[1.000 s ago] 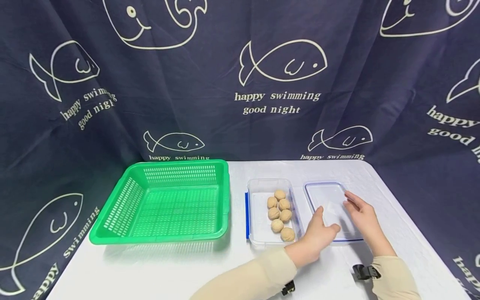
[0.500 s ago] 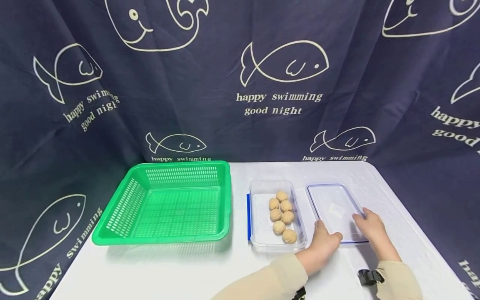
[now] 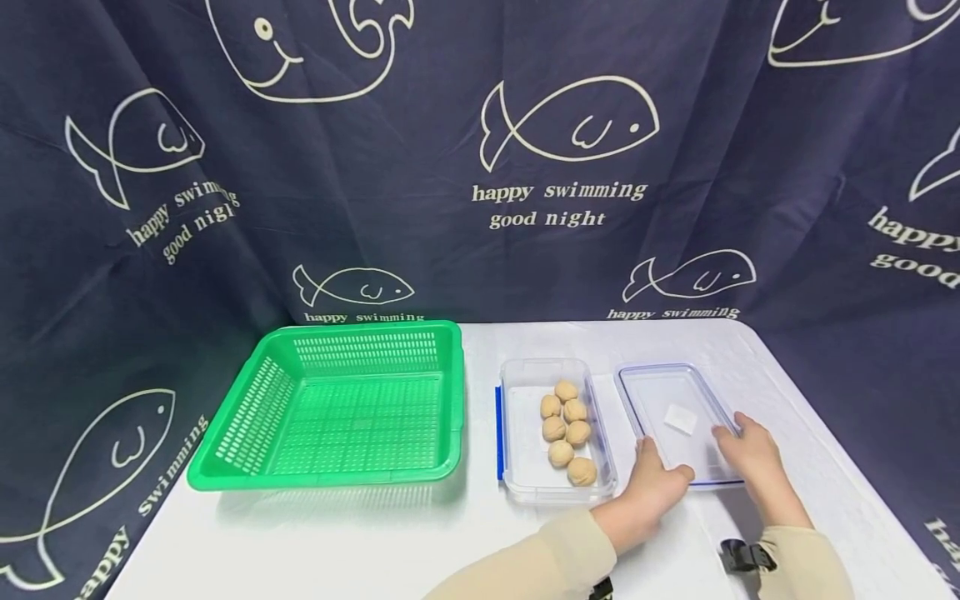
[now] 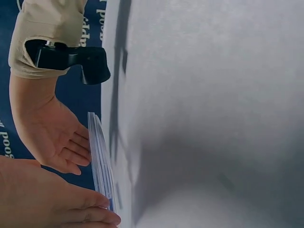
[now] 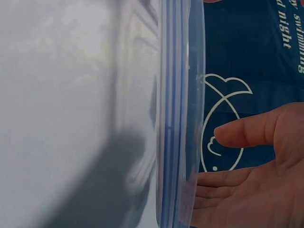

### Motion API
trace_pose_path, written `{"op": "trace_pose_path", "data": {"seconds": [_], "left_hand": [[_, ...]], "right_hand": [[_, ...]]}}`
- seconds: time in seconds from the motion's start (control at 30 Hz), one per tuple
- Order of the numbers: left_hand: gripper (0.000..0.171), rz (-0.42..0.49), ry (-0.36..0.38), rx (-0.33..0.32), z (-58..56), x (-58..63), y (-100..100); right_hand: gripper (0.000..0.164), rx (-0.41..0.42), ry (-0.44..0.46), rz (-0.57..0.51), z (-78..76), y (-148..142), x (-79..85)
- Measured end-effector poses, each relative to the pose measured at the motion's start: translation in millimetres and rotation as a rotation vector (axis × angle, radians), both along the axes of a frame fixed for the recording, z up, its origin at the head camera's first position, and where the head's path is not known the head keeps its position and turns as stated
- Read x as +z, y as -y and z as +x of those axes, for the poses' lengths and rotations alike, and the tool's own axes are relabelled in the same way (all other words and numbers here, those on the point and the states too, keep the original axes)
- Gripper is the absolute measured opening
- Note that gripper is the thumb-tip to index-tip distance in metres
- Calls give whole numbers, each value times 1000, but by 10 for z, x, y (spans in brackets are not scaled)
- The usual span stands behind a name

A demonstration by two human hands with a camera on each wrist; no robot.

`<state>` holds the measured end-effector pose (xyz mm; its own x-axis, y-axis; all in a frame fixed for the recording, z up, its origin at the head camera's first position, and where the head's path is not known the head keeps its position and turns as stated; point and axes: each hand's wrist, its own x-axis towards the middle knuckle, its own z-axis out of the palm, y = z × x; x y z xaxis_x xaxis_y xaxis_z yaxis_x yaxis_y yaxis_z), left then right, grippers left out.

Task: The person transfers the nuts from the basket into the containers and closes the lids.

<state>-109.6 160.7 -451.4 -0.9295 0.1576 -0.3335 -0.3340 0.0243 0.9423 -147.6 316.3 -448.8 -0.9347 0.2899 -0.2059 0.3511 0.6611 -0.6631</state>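
A clear rectangular container lid (image 3: 652,396) with a blue seal lies over the white table at the right, between my hands. My left hand (image 3: 651,493) touches its left edge with its fingertips, the thumb stretched toward its front edge. In the left wrist view, that hand's straight fingers (image 4: 95,209) meet the rim. At the opposite edge, my right hand (image 3: 750,446) has straight fingers against the rim. Its thumb (image 5: 237,130) stands apart from the lid in the right wrist view. Beside my left forearm stands a clear food container (image 3: 517,492) holding several walnuts (image 3: 558,452).
To the left is a big green plastic basket (image 3: 322,479) with slotted walls. A blue latch flap (image 3: 499,433) sticks out from the container's left side. Behind the table (image 3: 360,542) hangs a dark blue curtain (image 3: 420,242) printed with white fish.
Both hands have come down to the lid's side edges and touch it. My left hand has moved lower and right; my right hand has moved slightly lower along the edge.
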Motion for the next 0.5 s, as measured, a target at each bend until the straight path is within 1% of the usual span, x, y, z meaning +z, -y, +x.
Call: {"op": "trace_pose_path", "data": {"seconds": [0.23, 0.37, 0.5], "left_hand": [[79, -13, 7, -11, 16, 129, 28], [79, -28, -14, -31, 28, 213, 67], [76, -61, -61, -56, 29, 332, 153]], "right_hand": [[62, 18, -4, 32, 2, -15, 85], [62, 52, -30, 28, 18, -11, 141], [63, 71, -70, 12, 31, 25, 202]]}}
